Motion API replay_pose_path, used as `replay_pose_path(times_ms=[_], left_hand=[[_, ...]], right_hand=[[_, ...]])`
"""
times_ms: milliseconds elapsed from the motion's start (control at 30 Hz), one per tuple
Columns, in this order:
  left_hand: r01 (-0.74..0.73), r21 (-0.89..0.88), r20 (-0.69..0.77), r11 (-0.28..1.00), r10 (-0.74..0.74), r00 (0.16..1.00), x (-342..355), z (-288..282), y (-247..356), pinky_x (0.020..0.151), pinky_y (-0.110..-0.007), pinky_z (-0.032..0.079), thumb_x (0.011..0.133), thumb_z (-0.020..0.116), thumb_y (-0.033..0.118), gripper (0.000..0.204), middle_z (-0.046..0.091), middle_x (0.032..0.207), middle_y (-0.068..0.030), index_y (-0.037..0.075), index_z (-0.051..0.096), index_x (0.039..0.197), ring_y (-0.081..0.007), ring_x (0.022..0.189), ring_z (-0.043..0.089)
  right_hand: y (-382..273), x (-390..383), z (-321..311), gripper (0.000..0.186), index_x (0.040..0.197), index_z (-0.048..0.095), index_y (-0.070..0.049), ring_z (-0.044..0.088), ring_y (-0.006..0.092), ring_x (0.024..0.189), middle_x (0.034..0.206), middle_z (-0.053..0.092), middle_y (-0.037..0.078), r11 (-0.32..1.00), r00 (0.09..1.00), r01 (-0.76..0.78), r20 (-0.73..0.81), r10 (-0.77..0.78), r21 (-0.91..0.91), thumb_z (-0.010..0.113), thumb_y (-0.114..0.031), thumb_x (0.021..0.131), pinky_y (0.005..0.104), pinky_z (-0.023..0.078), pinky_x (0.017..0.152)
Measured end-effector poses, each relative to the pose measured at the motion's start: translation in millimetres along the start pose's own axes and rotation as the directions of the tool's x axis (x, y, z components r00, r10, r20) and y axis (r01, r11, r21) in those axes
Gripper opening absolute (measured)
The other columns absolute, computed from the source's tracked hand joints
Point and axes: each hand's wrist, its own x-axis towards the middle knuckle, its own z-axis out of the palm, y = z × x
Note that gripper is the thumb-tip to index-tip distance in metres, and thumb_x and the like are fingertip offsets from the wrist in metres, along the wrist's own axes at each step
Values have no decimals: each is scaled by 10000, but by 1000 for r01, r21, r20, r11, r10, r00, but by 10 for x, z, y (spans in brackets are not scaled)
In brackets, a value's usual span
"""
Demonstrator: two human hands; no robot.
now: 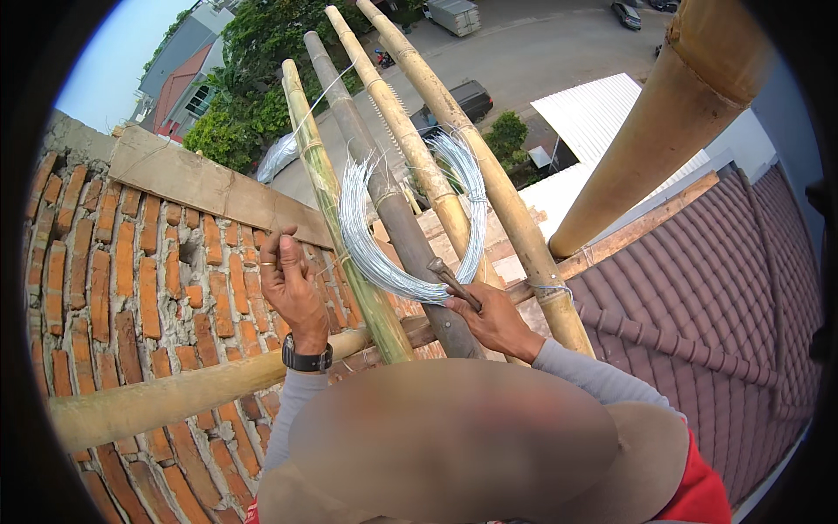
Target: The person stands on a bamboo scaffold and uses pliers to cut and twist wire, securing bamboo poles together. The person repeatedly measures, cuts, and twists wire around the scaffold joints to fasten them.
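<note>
A large coil of silvery wire [356,229] hangs around the middle bamboo poles, with loose ends sticking out at its top. My right hand [499,321] is closed around a dark, rusty metal tool that looks like pincers [452,281]. Its knobbed end points up and left, over the coil's lower right edge. My left hand [294,288], with a dark watch on the wrist, is raised beside the green bamboo pole [336,218]. Its thumb and fingers are drawn together; whatever thin thing may be between them is too small to make out.
Several upright bamboo poles stand before me, with a thick one [650,113] at the right. A horizontal bamboo pole [175,402] crosses the brick wall [122,288] at left. Brown roof tiles [698,297] slope away at right. Far below are a street [515,52] and vehicles.
</note>
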Motion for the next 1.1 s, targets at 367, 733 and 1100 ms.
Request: replay_pose_path(times_ms=[367, 733, 1100], left_hand=[[527, -799, 393, 292, -410, 823, -777, -109, 601, 516, -274, 307, 1099, 381, 486, 466, 299, 672, 24, 149, 436, 782, -124, 599, 276], [665, -705, 482, 248, -520, 705, -450, -524, 521, 504, -227, 355, 1110, 442, 322, 299, 357, 665, 21, 143, 500, 877, -80, 591, 348], [819, -222, 358, 529, -737, 574, -1110, 144, -362, 840, -288, 533, 1090, 507, 415, 519, 636, 1032, -31, 33, 483, 1441, -119, 929, 607]], right_hand=[[-372, 401, 267, 661, 1281, 616, 60, 419, 62, 462, 1016, 753, 183, 595, 849, -517, 280, 448, 615, 597, -545, 1015, 280, 480, 463], [-282, -136, -686, 366, 1387, 575, -28, 379, 37, 492, 641, 408, -76, 677, 868, -476, 173, 466, 562, 547, -210, 1071, 235, 423, 456], [-151, -1022, -421, 330, 1342, 620, -84, 354, 91, 574, 612, 443, 2, 925, 914, -318, 327, 240, 209, 595, -252, 1059, 311, 345, 547]])
